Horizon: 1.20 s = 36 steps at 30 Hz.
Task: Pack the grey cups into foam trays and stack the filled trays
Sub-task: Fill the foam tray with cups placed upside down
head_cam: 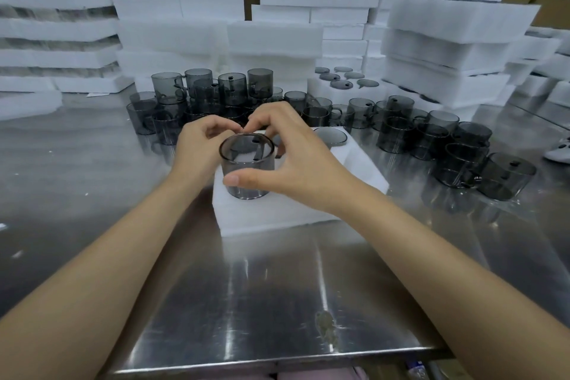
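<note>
Since you've got both grips on the grey cup, this step is really just about seating it clean. Your right grip is wrapped round it, thumb flat on the near wall and fingers curled over the far side. Your left grip is pinching the far rim with its fingertips, so neither one is spread wide. The cup sits right between the two grips, with its base at the near-left corner of the foam tray below them. I can't tell if it's fully down in its pocket. It's upright, mouth up, long axis vertical, and the dark bar showing through the wall looks like the handle, pointing away from you under your fingertips (not 100% sure). I'd keep that axis dead vertical and push straight down, no twisting, because foam grabs and a tilted cup will probably jam on the pocket edge. If there's a notch for the handle, line that up first, and let go of the rim pinch last. Another cup sits in the tray just beyond your right grip, and the loose cups wait on the table further out, past both grips.
</note>
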{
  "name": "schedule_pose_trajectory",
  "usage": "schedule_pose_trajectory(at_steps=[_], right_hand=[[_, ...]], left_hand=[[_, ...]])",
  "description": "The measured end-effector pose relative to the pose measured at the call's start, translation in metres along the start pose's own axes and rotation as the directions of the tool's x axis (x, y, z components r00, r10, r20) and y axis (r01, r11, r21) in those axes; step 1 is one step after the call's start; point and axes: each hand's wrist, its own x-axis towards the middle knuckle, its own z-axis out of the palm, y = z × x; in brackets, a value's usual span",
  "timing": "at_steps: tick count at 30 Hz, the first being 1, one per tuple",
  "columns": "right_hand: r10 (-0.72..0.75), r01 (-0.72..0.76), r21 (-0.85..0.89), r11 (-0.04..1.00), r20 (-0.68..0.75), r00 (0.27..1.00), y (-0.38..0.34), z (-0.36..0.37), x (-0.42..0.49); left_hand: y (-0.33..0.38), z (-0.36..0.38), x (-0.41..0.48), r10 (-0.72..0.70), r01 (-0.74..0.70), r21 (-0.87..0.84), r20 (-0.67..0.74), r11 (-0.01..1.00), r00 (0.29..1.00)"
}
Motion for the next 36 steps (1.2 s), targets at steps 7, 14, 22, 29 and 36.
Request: schedule_pose_trajectory(at_steps=[7, 14, 22, 29, 36], right_hand=[[0.028, -0.035, -0.092, 0.995, -0.073, 0.997, -0.003, 0.008, -0.003], [0.031, -0.037, -0.119, 0.992, -0.052, 0.998, -0.001, 0.011, -0.003], [0.081, -0.071, -0.166, 0.983, 0.054, 0.995, -0.004, -0.001, -0.001], [0.051, -0.018, -0.327, 0.945, 0.092, 0.994, -0.008, 0.004, -0.002], [0.034, 0.034, -0.457, 0.889, 0.141, 0.989, -0.004, 0.006, 0.000]], left_hand=[[0.000, 0.000, -0.001, 0.015, -0.015, 0.016, 0.003, 1.000, 1.000], [0.002, 0.000, -0.003, 0.014, -0.014, -0.041, 0.009, 0.999, 1.000], [0.000, -0.001, 0.000, -0.024, 0.025, -0.036, 0.019, 0.999, 1.000], [-0.001, -0.001, 0.000, -0.020, 0.022, -0.056, 0.038, 0.998, 0.999], [-0.002, -0.001, -0.001, 0.007, -0.005, -0.045, 0.043, 0.999, 0.999]])
